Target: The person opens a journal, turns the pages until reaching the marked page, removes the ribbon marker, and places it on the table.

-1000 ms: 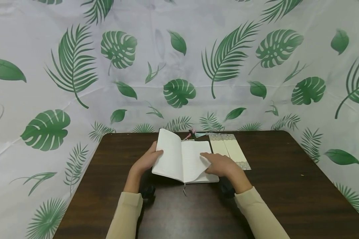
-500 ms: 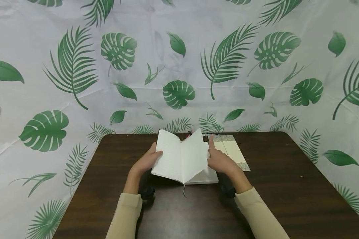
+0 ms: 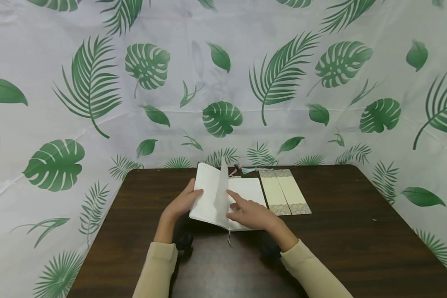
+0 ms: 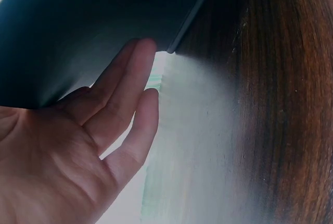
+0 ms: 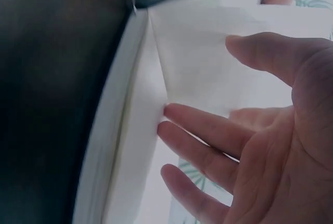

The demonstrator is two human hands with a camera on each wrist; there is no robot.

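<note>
An open notebook (image 3: 247, 188) with a dark cover (image 4: 104, 21) and white pages lies at the middle of the table. The left hand (image 3: 182, 203) grips its raised left side, thumb on the pages and fingers under the cover. One page (image 3: 220, 194) stands nearly upright at the spine. My right hand (image 3: 253, 213) is over the right half, its extended index finger touching or very near that page. In the right wrist view, the right hand's fingers (image 5: 203, 156) are spread and pinch nothing. A thin ribbon (image 3: 229, 238) hangs from the spine's near end.
Two cream cards with patterned ends, a left one (image 3: 272, 192) and a right one (image 3: 292, 190), lie right of the notebook. Behind it are a pink tassel (image 3: 236, 169) and a light blue tassel (image 3: 247, 170). A leaf-print cloth (image 3: 186, 49) hangs behind the dark wooden table (image 3: 357, 231).
My right hand has swept left across the notebook, and the page has swung from the right side up to the spine. The left hand has kept its grip in place.
</note>
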